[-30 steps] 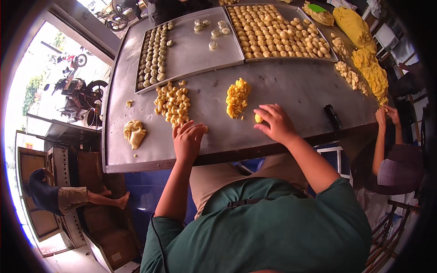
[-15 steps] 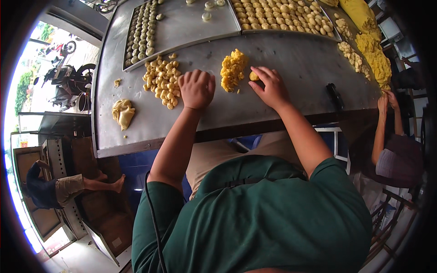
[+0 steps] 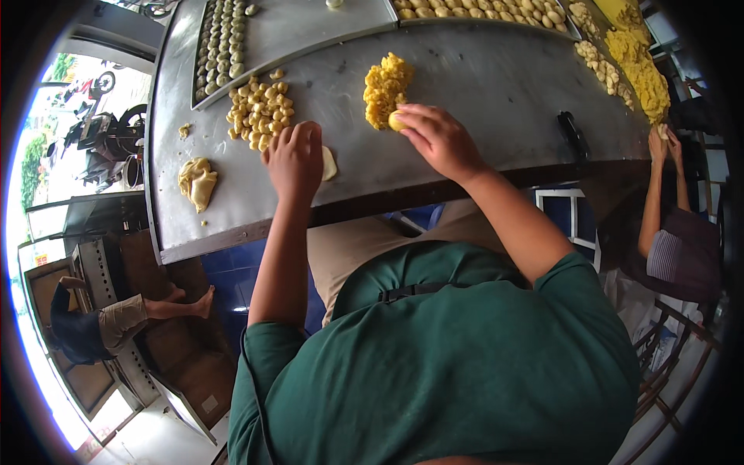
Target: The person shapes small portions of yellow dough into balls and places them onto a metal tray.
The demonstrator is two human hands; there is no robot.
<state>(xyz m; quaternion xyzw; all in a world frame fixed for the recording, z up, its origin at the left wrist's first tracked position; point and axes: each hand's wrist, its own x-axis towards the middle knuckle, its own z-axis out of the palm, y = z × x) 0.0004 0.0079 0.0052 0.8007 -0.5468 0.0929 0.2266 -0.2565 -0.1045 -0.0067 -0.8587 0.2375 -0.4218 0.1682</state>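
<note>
My left hand [image 3: 294, 160], its fingers curled together, is over the steel tabletop at the near side of a pile of small pale dough balls [image 3: 262, 108]. A flattened piece of pale dough [image 3: 329, 164] sticks out from the thumb side of this hand; the rest is hidden under it. My right hand [image 3: 443, 142] pinches a round yellow filling ball [image 3: 397, 121] between thumb and fingers. That ball is right against the near end of a crumbly yellow filling heap [image 3: 387, 81].
A larger dough lump [image 3: 198, 184] lies at the left. Trays hold greenish balls [image 3: 225, 39] and yellow balls [image 3: 480, 9] at the back. A black object [image 3: 572, 132] lies at right, with a long yellow mass [image 3: 647, 85] beyond. Another person's hands [image 3: 664, 142] work there.
My left hand has drawn nearer to me and slightly left, and the flattened dough now shows beside it. My right hand has brought the yellow ball left to the filling heap. The view has shifted.
</note>
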